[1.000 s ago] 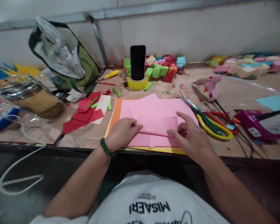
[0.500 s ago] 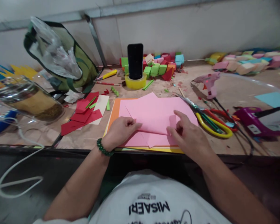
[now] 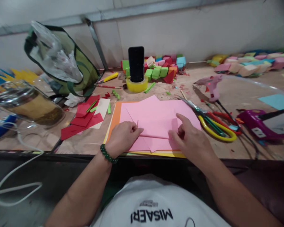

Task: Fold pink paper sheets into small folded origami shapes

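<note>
A folded sheet of pink paper [image 3: 156, 127] lies in front of me, its near fold running from hand to hand. My left hand [image 3: 124, 135], with a green bead bracelet on the wrist, is closed on the left end of that fold, thumb on top. My right hand [image 3: 190, 135] holds the right end: its thumb presses at the fold, the index finger stretches over the paper, and the other fingers curl in. Underneath are more pink sheets [image 3: 153, 104] with a pointed corner, over orange paper [image 3: 117, 112] and a yellow sheet [image 3: 177, 155].
Scissors [image 3: 210, 126], pliers [image 3: 223, 116], a pink glue gun [image 3: 211, 86] and a purple device [image 3: 257, 124] lie right. A phone [image 3: 136, 64] stands in a tape roll [image 3: 137, 85]. Red scraps [image 3: 84, 118], a jar [image 3: 35, 104] and a green bag [image 3: 82, 67] are left.
My left hand has shifted slightly down along the pink paper's fold. The right hand keeps nearly the same place. The whole view has tilted slightly.
</note>
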A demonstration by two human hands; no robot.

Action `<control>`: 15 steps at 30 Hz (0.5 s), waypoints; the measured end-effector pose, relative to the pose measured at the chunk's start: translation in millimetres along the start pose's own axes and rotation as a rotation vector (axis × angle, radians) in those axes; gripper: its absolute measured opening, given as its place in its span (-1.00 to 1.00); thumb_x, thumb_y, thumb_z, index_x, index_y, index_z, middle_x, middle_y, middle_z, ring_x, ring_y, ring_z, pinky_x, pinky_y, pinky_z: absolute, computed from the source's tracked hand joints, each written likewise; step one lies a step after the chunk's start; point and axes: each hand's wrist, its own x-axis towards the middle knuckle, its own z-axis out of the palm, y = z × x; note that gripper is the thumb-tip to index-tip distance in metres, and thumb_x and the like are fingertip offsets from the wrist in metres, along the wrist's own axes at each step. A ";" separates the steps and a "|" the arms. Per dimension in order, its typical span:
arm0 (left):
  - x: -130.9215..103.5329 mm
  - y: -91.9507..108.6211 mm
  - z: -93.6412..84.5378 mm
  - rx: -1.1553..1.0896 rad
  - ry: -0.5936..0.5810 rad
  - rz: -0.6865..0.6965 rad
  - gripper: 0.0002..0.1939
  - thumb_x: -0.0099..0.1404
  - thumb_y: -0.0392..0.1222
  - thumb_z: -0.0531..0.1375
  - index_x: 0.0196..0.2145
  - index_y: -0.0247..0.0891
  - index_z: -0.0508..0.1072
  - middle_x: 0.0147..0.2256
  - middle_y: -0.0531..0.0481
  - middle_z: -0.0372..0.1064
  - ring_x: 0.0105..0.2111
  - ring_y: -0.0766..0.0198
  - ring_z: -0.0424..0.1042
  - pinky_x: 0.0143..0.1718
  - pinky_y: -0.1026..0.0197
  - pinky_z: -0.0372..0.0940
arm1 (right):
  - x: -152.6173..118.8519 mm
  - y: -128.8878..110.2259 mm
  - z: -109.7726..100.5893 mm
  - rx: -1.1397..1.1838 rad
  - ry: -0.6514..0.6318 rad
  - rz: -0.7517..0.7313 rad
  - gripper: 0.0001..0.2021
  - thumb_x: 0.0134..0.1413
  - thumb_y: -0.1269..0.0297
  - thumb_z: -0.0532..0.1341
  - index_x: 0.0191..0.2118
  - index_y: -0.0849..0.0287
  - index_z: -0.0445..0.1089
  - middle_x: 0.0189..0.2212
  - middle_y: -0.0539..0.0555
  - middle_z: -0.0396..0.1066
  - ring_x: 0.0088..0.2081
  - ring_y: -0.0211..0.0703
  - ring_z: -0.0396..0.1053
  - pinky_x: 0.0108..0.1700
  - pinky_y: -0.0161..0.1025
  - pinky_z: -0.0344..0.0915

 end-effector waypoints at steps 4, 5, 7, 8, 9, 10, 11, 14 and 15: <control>-0.6 -0.5 -0.1 0.010 -0.006 0.015 -0.60 0.26 0.07 0.07 -0.59 -0.25 0.30 -0.57 0.03 0.27 -0.53 0.29 0.19 -0.50 0.24 -0.06 | -3.0 2.7 -1.1 0.061 0.004 -0.042 -0.43 0.13 0.14 0.12 0.22 0.26 0.11 -0.49 0.03 0.38 -0.46 -0.09 0.34 -0.42 -0.20 0.21; -0.4 -0.6 -0.3 0.007 -0.011 0.017 -0.60 0.27 0.07 0.07 -0.59 -0.25 0.30 -0.57 0.03 0.27 -0.53 0.29 0.19 -0.50 0.24 -0.06 | -3.8 3.6 -1.2 0.080 0.007 -0.049 -0.42 0.13 0.13 0.12 0.22 0.26 0.11 -0.49 0.03 0.38 -0.46 -0.09 0.35 -0.41 -0.20 0.23; 0.1 -0.7 -0.9 -0.001 -0.019 0.014 -0.60 0.26 0.07 0.07 -0.59 -0.25 0.30 -0.58 0.04 0.26 -0.53 0.30 0.18 -0.50 0.24 -0.07 | -5.0 4.9 -1.0 0.098 0.018 -0.052 -0.44 0.12 0.15 0.13 0.22 0.25 0.11 -0.47 0.05 0.39 -0.44 -0.08 0.36 -0.41 -0.19 0.25; 0.3 -0.6 -1.2 -0.003 -0.023 0.010 -0.60 0.26 0.07 0.07 -0.59 -0.25 0.30 -0.59 0.04 0.25 -0.54 0.30 0.18 -0.50 0.24 -0.07 | -5.3 5.2 -0.7 0.097 0.025 -0.050 -0.45 0.12 0.17 0.13 0.21 0.25 0.11 -0.46 0.05 0.39 -0.44 -0.07 0.36 -0.41 -0.18 0.25; 0.4 -0.5 -1.5 -0.003 -0.025 0.005 -0.60 0.26 0.08 0.07 -0.60 -0.25 0.30 -0.59 0.04 0.25 -0.54 0.30 0.18 -0.50 0.24 -0.07 | -5.4 5.2 -0.4 0.093 0.030 -0.050 -0.45 0.12 0.19 0.13 0.21 0.24 0.12 -0.46 0.05 0.40 -0.45 -0.07 0.36 -0.42 -0.18 0.25; 0.4 -0.4 -1.7 -0.001 -0.026 0.001 -0.60 0.26 0.07 0.07 -0.60 -0.25 0.30 -0.60 0.05 0.24 -0.54 0.30 0.17 -0.51 0.24 -0.07 | -5.3 5.1 -0.1 0.086 0.033 -0.050 -0.46 0.11 0.20 0.13 0.20 0.24 0.13 -0.47 0.06 0.40 -0.45 -0.06 0.36 -0.43 -0.18 0.25; 0.4 -0.2 -1.9 0.001 -0.025 -0.001 -0.60 0.25 0.07 0.08 -0.60 -0.24 0.30 -0.60 0.06 0.23 -0.55 0.31 0.17 -0.51 0.24 -0.07 | -5.1 4.8 0.2 0.079 0.034 -0.052 -0.46 0.10 0.21 0.14 0.20 0.24 0.13 -0.47 0.05 0.40 -0.45 -0.06 0.36 -0.43 -0.18 0.25; -0.1 0.4 -2.3 0.008 -0.026 0.009 -0.60 0.26 0.07 0.08 -0.61 -0.24 0.27 -0.60 0.06 0.22 -0.55 0.31 0.16 -0.50 0.24 -0.08 | -4.2 3.6 0.2 0.065 0.028 -0.054 -0.45 0.09 0.22 0.14 0.19 0.25 0.13 -0.48 0.04 0.39 -0.45 -0.07 0.36 -0.43 -0.17 0.25; -0.3 0.7 -2.5 0.010 -0.029 0.010 -0.60 0.26 0.06 0.08 -0.61 -0.24 0.27 -0.59 0.06 0.22 -0.54 0.31 0.16 -0.50 0.24 -0.08 | -4.1 3.3 0.1 0.063 0.024 -0.053 -0.45 0.09 0.22 0.14 0.20 0.26 0.13 -0.48 0.03 0.39 -0.45 -0.07 0.36 -0.42 -0.17 0.25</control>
